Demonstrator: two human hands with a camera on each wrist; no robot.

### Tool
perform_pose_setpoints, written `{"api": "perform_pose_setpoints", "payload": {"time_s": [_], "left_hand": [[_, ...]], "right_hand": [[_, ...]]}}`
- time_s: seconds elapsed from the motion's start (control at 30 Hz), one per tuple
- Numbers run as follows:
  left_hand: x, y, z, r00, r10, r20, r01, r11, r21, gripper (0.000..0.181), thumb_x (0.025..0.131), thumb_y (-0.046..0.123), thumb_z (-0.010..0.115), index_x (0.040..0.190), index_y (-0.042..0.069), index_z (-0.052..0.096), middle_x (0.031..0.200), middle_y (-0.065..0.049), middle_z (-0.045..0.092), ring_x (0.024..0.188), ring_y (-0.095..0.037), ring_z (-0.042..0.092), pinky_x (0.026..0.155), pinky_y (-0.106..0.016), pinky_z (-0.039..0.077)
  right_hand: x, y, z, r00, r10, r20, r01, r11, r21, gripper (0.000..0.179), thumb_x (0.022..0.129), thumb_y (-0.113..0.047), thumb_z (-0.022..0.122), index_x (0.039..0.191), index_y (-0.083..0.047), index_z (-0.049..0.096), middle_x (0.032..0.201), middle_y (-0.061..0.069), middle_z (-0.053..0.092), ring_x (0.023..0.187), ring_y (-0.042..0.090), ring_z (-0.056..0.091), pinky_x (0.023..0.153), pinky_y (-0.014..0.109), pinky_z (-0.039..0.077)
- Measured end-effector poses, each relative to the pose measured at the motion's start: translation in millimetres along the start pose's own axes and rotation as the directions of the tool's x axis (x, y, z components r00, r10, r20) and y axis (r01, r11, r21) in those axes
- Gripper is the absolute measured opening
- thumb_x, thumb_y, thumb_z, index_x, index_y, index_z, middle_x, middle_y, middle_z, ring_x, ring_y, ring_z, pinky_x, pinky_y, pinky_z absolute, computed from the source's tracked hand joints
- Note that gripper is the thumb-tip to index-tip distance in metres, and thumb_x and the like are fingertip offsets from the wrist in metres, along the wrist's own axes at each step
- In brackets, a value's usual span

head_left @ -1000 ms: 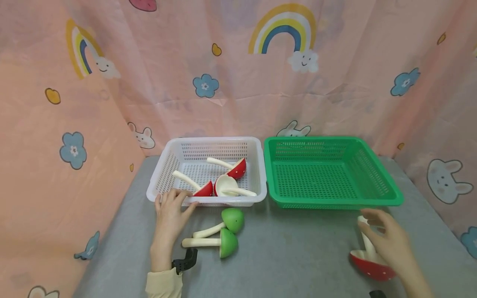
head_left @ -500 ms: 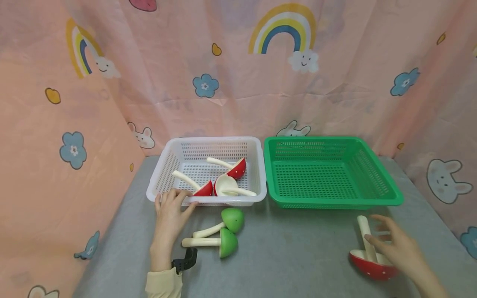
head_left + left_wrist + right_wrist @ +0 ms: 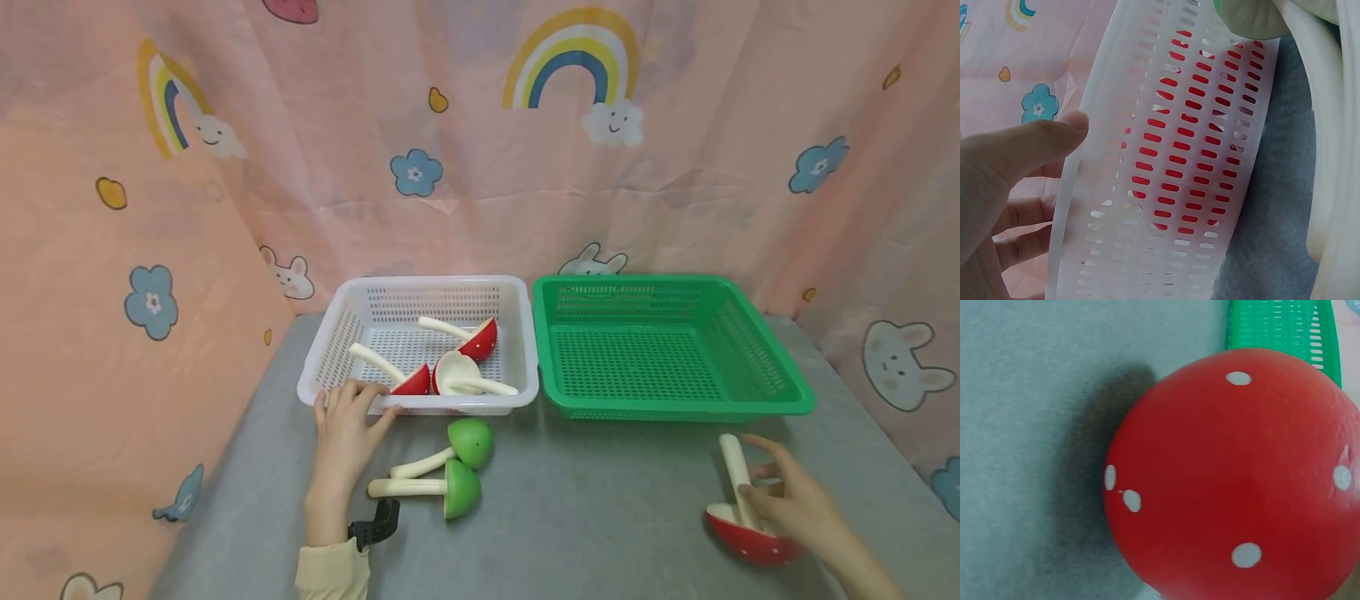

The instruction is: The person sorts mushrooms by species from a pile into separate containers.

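In the head view my left hand [image 3: 347, 433] grips the front rim of a white plastic basket [image 3: 420, 402]; the left wrist view shows the thumb outside the rim and the fingers behind it. Inside that basket lie three red-capped toy mushrooms [image 3: 480, 340] with cream stems. At the right, my right hand [image 3: 798, 496] holds the stem of another red toy mushroom [image 3: 757, 546], cap down and stem tilted up; the thumb lies against the stem, while the stem partly hides the fingertips. The mushroom's white-spotted cap [image 3: 1235, 469] fills much of the right wrist view.
A green plastic basket [image 3: 675, 407] with nothing visible inside stands beside the white one. Two green-capped toy mushrooms [image 3: 461, 490] lie on the grey tabletop [image 3: 585, 517], right of my left forearm. A pink printed curtain [image 3: 480, 192] hangs behind and at both sides.
My right hand has slid right and down from the upper stem of the red mushroom to its middle. The mushroom has barely shifted. My left hand stays on the white basket's rim.
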State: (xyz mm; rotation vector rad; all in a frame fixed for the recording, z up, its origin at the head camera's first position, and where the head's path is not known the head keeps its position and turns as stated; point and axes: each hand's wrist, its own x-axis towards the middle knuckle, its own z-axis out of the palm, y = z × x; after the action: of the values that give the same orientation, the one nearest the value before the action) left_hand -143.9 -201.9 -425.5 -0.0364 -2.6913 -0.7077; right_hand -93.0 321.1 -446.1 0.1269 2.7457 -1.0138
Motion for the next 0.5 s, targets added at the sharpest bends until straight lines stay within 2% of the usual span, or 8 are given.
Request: {"api": "perform_pose_setpoints", "payload": {"time_s": [0.23, 0.5], "left_hand": [[0.1, 0.0, 0.2, 1.000, -0.012, 0.015, 0.012, 1.000, 0.003, 0.030, 0.082, 0.028, 0.076, 0.106, 0.012, 0.068, 0.109, -0.010, 0.060, 0.112, -0.032, 0.048, 0.114, -0.063, 0.011], [0.8, 0.4, -0.9, 1.000, -0.007, 0.025, 0.007, 1.000, -0.001, 0.030, 0.083, 0.028, 0.075, 0.107, 0.012, 0.068, 0.109, -0.010, 0.060, 0.112, -0.032, 0.048, 0.114, -0.063, 0.011]], "right_hand": [[-1.5, 0.4, 1.0, 1.000, -0.004, -0.027, 0.004, 1.000, -0.004, 0.069, 0.089, -0.007, 0.060, 0.145, 0.005, 0.021, 0.109, 0.035, 0.055, 0.087, 0.030, 0.063, 0.059, 0.029, 0.052], [-9.0, -6.7, 2.1, 0.996, -0.035, -0.084, 0.030, 0.998, -0.058, 0.068, 0.088, -0.009, 0.064, 0.144, -0.001, 0.027, 0.109, 0.030, 0.059, 0.088, 0.033, 0.063, 0.062, 0.033, 0.050]]}}
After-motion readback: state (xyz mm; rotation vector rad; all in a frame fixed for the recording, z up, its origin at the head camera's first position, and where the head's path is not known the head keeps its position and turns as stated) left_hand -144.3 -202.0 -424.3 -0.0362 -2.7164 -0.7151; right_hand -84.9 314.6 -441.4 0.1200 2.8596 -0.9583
